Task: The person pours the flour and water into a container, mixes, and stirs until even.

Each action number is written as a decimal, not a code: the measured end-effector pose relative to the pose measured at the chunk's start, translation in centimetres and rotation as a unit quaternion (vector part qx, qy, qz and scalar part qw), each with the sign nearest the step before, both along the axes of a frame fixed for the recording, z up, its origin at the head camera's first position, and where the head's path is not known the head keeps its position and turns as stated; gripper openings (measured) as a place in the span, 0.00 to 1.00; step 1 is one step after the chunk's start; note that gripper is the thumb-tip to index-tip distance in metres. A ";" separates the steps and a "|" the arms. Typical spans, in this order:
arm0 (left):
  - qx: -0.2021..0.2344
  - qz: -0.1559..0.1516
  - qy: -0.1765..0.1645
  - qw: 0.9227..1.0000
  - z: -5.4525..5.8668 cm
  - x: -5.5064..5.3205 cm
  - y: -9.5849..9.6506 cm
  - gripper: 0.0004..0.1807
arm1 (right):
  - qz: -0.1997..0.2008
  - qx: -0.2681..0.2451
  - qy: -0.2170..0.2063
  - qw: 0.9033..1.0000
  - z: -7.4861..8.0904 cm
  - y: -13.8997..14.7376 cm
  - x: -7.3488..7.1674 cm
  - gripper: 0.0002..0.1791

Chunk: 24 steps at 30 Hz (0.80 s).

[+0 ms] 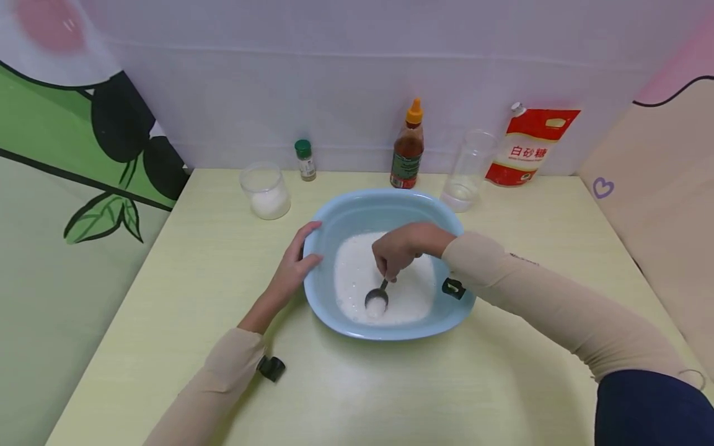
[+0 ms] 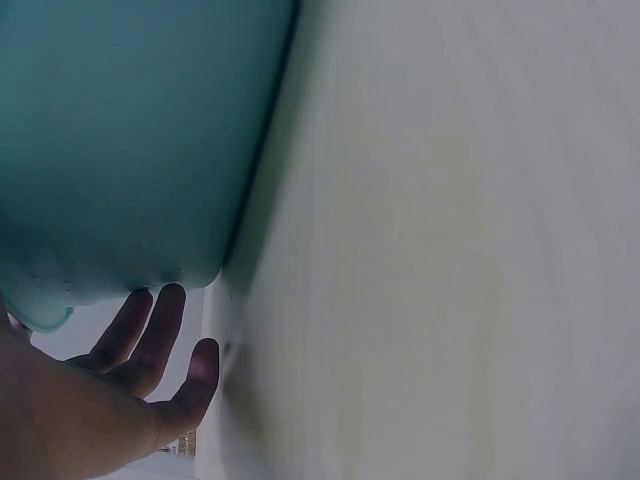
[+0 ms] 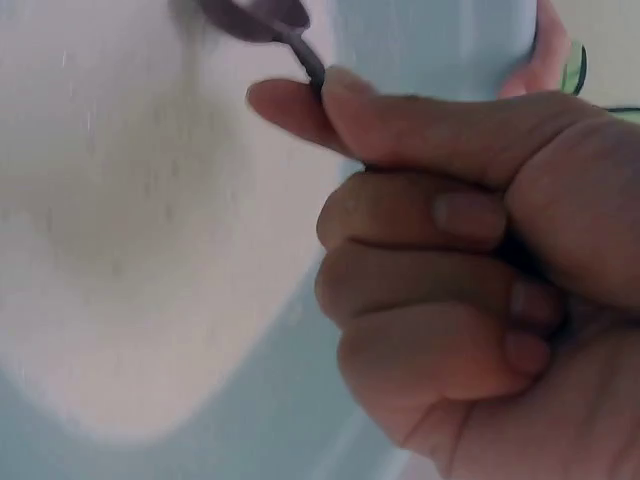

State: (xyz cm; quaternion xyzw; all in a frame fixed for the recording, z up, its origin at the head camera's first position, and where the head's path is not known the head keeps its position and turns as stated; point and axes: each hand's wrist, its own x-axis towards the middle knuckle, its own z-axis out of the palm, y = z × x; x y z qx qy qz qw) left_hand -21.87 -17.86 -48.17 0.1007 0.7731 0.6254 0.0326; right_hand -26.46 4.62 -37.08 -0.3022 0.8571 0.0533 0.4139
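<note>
A light blue basin holds a white mass across its bottom; I cannot tell whether it is liquid or powder. My right hand reaches over the basin, pinching the thin handle of a small dark round spoon between thumb and forefinger, other fingers curled into the palm. White stuff shows in the spoon's bowl, low over the white mass. On the basin's left side, my left hand grips the wall, thumb at the rim. In the left wrist view, fingertips rest against the outer wall.
Along the back stand a clear cup with white contents, a green-capped jar, an orange-capped sauce bottle, a tall glass with clear liquid at its bottom, and a red-and-white sugar pouch. Everything sits on a pale yellow table.
</note>
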 end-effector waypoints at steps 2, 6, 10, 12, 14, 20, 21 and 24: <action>0.002 0.000 0.001 1.000 0.0 0.0 0.0 0.36 | 0.005 -0.013 -0.036 0.999 -0.4 -0.6 0.4 0.08; 0.007 -0.001 0.004 1.000 -0.1 0.0 0.0 0.36 | 0.018 -0.060 -0.012 0.998 -0.9 -1.8 0.5 0.08; 0.005 0.000 0.009 1.000 -0.2 0.1 0.0 0.36 | 0.019 -0.092 0.061 0.994 -1.1 -2.6 -0.3 0.07; 0.002 0.000 0.011 1.000 -0.3 0.1 0.0 0.36 | 0.022 -0.090 0.110 0.990 -1.1 -2.6 -1.0 0.07; -0.001 -0.001 0.011 1.000 -0.3 0.0 0.1 0.36 | 0.014 -0.072 0.158 0.985 -0.9 -2.2 -1.7 0.07; 0.001 -0.004 0.002 1.000 0.1 0.0 0.4 0.37 | -0.052 -0.007 0.257 0.965 0.4 1.1 -2.9 0.06; 0.001 -0.005 0.002 1.000 0.1 0.0 0.4 0.37 | -0.060 -0.001 0.265 0.962 0.6 1.8 -2.8 0.07; 0.005 -0.006 -0.002 1.000 0.1 0.0 0.2 0.37 | -0.087 0.011 0.259 0.962 1.3 3.6 -2.5 0.10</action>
